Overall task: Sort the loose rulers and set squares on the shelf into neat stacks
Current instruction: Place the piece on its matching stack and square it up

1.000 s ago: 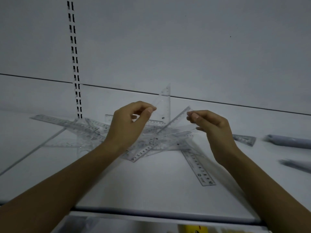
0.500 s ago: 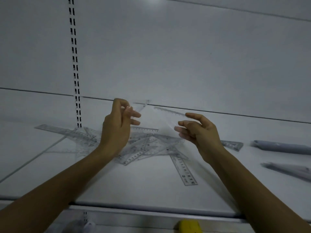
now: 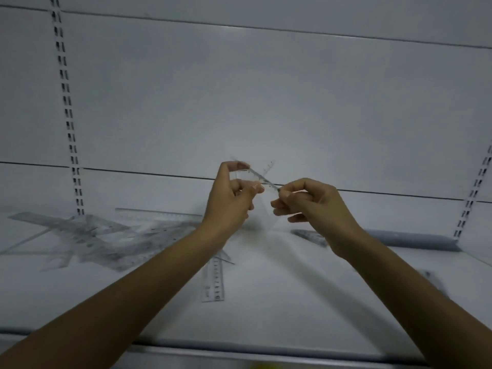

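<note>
While my left hand [image 3: 231, 198] and right hand [image 3: 314, 206] pinch a clear set square [image 3: 262, 178] between them above the shelf [image 3: 266, 315], the rulers [image 3: 111, 241] lie jumbled at left; I judge sorting barely begun, with no neat stack visible.

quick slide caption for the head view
Left hand and right hand hold clear set squares above the shelf, loose ruler pile to their left.

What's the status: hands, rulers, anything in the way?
Left hand and right hand both pinch a clear set square above the shelf. Pile of rulers lies unsorted at left. Nothing blocking; grey roll far right.
</note>
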### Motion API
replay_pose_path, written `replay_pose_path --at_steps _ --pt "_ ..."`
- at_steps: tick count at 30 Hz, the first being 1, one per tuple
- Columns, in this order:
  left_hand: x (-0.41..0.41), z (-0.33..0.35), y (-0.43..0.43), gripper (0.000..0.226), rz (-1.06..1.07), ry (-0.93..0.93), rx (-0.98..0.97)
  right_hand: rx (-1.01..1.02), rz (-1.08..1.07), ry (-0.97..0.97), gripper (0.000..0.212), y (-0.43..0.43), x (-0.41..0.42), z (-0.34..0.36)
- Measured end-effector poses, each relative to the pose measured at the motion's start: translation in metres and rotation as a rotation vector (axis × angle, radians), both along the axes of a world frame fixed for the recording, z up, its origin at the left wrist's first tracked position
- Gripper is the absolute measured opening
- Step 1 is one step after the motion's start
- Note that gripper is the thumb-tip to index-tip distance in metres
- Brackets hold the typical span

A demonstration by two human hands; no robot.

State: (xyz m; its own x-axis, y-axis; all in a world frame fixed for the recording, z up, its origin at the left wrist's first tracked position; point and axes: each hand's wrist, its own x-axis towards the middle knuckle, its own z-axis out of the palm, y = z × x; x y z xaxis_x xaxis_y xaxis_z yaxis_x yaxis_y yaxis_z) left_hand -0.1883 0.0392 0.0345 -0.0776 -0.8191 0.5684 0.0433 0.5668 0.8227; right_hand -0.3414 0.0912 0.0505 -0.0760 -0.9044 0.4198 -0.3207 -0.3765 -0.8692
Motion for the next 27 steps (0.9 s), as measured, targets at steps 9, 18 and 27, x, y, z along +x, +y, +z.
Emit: replay_pose_path --at_steps 9,18,27 --pt "-0.090 -0.022 -0.012 0.021 0.020 -0.151 0.150 -0.078 -0.260 0.540 0.011 -0.003 -0.117 0.001" --pt "-0.086 -0.055 -0.016 0.026 0.136 -0.725 -0.145 -0.255 -0.422 0.945 0.008 0.011 -0.157 -0.018" --pt "-0.111 -0.064 0.010 0.043 -0.129 -0.829 -0.382 -0.464 -0.646 1.223 0.013 0.066 -0.202 -0.063"
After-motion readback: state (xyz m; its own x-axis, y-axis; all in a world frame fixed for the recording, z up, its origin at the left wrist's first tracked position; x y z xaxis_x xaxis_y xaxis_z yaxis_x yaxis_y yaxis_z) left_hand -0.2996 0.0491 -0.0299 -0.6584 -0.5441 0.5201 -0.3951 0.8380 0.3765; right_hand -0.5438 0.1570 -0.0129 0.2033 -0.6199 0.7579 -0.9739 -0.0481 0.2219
